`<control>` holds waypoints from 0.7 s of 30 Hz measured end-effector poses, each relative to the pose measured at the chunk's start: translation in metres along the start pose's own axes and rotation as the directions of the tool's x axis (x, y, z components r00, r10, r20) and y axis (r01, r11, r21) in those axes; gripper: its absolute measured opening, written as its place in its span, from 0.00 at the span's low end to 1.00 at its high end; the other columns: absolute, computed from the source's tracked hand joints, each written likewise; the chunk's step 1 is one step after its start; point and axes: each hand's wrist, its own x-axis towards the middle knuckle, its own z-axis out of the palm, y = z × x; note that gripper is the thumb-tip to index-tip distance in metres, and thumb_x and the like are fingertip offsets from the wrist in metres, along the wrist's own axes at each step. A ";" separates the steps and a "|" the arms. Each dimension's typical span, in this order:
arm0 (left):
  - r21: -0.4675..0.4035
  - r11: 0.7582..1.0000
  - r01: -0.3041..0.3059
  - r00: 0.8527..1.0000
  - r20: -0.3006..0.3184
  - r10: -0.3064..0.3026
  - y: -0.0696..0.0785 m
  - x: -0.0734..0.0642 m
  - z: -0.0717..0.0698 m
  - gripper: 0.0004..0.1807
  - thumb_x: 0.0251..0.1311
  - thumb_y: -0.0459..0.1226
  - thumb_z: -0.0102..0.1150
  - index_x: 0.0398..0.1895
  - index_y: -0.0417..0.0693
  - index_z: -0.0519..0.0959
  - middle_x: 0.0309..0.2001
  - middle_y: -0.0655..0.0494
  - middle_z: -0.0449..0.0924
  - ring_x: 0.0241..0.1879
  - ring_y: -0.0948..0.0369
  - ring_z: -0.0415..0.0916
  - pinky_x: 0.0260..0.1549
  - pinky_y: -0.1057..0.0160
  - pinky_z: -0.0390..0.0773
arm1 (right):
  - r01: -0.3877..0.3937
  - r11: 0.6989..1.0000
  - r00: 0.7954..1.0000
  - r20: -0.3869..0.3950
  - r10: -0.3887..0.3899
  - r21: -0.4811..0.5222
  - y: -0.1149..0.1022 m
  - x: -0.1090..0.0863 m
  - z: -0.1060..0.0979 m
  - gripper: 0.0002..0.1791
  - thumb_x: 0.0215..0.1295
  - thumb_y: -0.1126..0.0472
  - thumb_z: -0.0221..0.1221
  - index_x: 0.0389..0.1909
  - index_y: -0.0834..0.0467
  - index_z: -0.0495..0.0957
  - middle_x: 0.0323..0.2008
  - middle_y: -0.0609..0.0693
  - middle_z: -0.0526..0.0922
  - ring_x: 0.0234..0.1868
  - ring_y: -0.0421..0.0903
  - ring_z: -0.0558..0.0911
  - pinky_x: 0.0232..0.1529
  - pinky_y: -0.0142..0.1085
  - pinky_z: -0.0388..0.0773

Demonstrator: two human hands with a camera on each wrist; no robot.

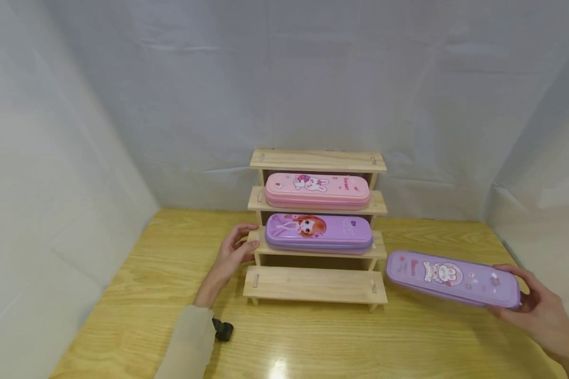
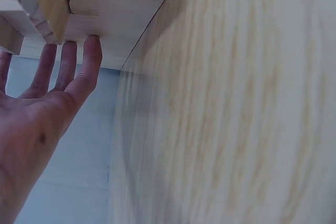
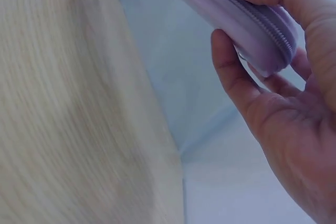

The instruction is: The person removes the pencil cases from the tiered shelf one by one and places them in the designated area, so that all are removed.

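While my left hand [image 1: 229,252] rests loosely spread fingers on the left end of the wooden rack [image 1: 313,284], my right hand [image 1: 540,308] pinches the lavender pencil case [image 1: 483,281] by its right end, above the worktop [image 1: 137,295], just right of the rack. Probably light, semi-stiff, smooth; gripping across its width looks best. Long axis roughly left-right, free end toward the rack, print up.

Wooden rack [image 1: 313,284], smooth cases [image 1: 483,286], glossy tabletop [image 1: 313,342]
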 end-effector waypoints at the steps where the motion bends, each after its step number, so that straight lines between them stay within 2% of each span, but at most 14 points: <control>1: 0.001 1.000 -0.001 1.000 0.001 0.001 0.000 0.000 0.000 0.23 0.71 0.37 0.58 0.66 0.46 0.70 0.61 0.45 0.72 0.44 0.63 0.77 0.42 0.58 0.85 | -0.008 1.000 1.000 -0.015 0.008 0.009 0.000 0.000 0.000 0.47 0.48 0.93 0.58 0.70 0.62 0.67 0.57 0.39 0.76 0.42 0.32 0.85 0.34 0.27 0.84; 5: 0.006 1.000 -0.006 1.000 0.010 0.006 0.000 0.000 -0.001 0.23 0.71 0.38 0.58 0.67 0.46 0.70 0.61 0.43 0.71 0.45 0.63 0.77 0.42 0.59 0.85 | -0.052 0.999 0.993 -0.109 0.052 0.000 0.001 0.003 0.006 0.43 0.52 0.90 0.61 0.69 0.57 0.71 0.55 0.36 0.77 0.44 0.28 0.84 0.34 0.25 0.83; 10: -0.001 1.000 -0.002 1.000 0.008 0.002 0.000 0.000 -0.001 0.23 0.71 0.37 0.58 0.66 0.46 0.70 0.60 0.44 0.71 0.45 0.62 0.77 0.42 0.59 0.85 | -0.130 0.989 0.968 -0.227 0.109 -0.077 0.000 0.011 0.019 0.40 0.55 0.83 0.66 0.67 0.53 0.73 0.54 0.34 0.75 0.41 0.25 0.83 0.32 0.22 0.82; 13: -0.001 1.000 0.002 1.000 0.005 -0.002 -0.001 0.000 -0.001 0.22 0.71 0.37 0.58 0.66 0.47 0.70 0.59 0.46 0.72 0.45 0.62 0.77 0.43 0.57 0.85 | -0.166 0.974 0.949 -0.293 0.115 -0.154 0.000 0.016 0.029 0.39 0.54 0.81 0.69 0.66 0.53 0.73 0.55 0.34 0.71 0.39 0.25 0.82 0.32 0.21 0.81; 15: 0.002 1.000 0.004 1.000 0.005 -0.004 -0.001 0.000 -0.001 0.22 0.71 0.37 0.58 0.66 0.49 0.70 0.59 0.48 0.72 0.45 0.62 0.77 0.44 0.55 0.85 | -0.199 0.945 0.933 -0.345 0.101 -0.261 0.001 0.020 0.036 0.38 0.53 0.78 0.71 0.64 0.52 0.74 0.54 0.34 0.69 0.40 0.24 0.80 0.33 0.19 0.80; 17: 0.007 1.000 0.006 1.000 0.005 -0.006 -0.001 0.000 -0.001 0.22 0.72 0.38 0.58 0.66 0.49 0.70 0.58 0.49 0.72 0.45 0.61 0.77 0.44 0.55 0.85 | -0.238 0.923 0.916 -0.386 0.110 -0.302 0.001 0.023 0.043 0.36 0.54 0.75 0.72 0.63 0.51 0.74 0.53 0.35 0.67 0.40 0.25 0.79 0.34 0.18 0.79; 20: 0.007 1.000 0.008 1.000 0.004 -0.008 -0.001 -0.001 0.000 0.22 0.71 0.38 0.58 0.66 0.49 0.70 0.59 0.49 0.72 0.45 0.61 0.77 0.44 0.54 0.85 | -0.303 0.897 0.885 -0.445 0.138 -0.322 0.002 0.029 0.052 0.34 0.55 0.71 0.74 0.60 0.47 0.73 0.50 0.35 0.63 0.41 0.25 0.77 0.35 0.17 0.78; 21: 0.004 1.000 0.006 1.000 0.007 -0.006 0.000 -0.001 0.000 0.22 0.71 0.38 0.58 0.66 0.48 0.70 0.59 0.48 0.72 0.45 0.61 0.77 0.45 0.54 0.85 | -0.313 0.904 0.876 -0.455 0.157 -0.291 0.003 0.031 0.055 0.34 0.55 0.70 0.73 0.60 0.45 0.72 0.50 0.36 0.62 0.41 0.25 0.77 0.34 0.17 0.78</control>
